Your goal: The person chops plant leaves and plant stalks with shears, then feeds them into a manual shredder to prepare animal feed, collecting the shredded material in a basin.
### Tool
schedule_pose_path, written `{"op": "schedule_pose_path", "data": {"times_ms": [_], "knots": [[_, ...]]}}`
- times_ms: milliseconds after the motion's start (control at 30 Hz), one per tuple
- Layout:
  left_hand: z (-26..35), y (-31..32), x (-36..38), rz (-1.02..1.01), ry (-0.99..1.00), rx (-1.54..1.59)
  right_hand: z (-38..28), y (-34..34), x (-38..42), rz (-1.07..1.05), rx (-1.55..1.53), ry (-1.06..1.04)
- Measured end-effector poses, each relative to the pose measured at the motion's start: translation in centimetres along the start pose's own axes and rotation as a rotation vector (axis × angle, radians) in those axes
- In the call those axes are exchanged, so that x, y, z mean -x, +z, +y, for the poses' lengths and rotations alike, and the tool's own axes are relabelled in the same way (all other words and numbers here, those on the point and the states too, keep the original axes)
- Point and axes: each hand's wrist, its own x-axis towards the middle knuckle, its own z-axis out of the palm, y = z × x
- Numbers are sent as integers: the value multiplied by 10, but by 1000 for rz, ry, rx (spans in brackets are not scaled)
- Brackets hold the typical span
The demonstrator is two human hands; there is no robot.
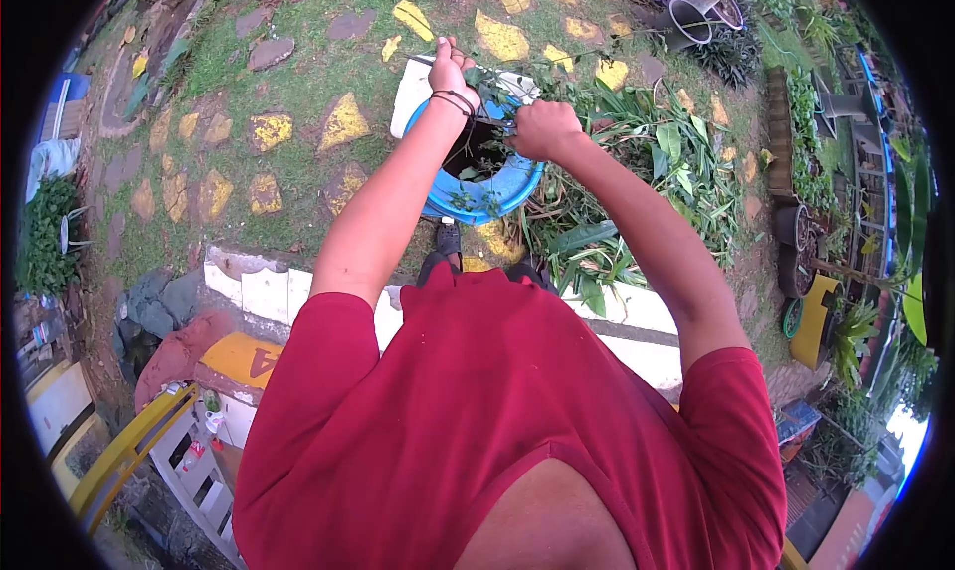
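Observation:
Over a blue bucket (499, 198) with a dark inside, both my arms reach forward. My left hand (454, 71), with dark bands at the wrist, is closed round a thin leafy branch (484, 79); a dark end sticks out to its left. My right hand (547, 130) makes a fist at the bucket's right rim, beside the leaves. What it grips is mostly hidden by its fingers. Small leaves hang over the opening, between my hands. A white flat piece (410, 96) shows behind the bucket.
A heap of cut long leaves (622, 187) lies right of the bucket. Yellow-painted stones (343, 122) are set in the grass. A tipped pot (688, 23) stands at the upper right. A low white edging (264, 293) runs close before me.

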Motion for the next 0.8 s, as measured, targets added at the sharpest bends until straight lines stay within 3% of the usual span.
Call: {"op": "schedule_pose_path", "data": {"times_ms": [333,400,667,800], "knots": [[1,-2,3,-36,5,-15,-15,-3,-8,-49,-125,31],[-4,5,5,61,-30,14,-19,0,-11,-55,-144,36],[-3,24,5,-45,18,9,-1,36,-12,49,-127,110],[5,35,3,-165,72,-99,20,45,6,-8,-135,185]]}}
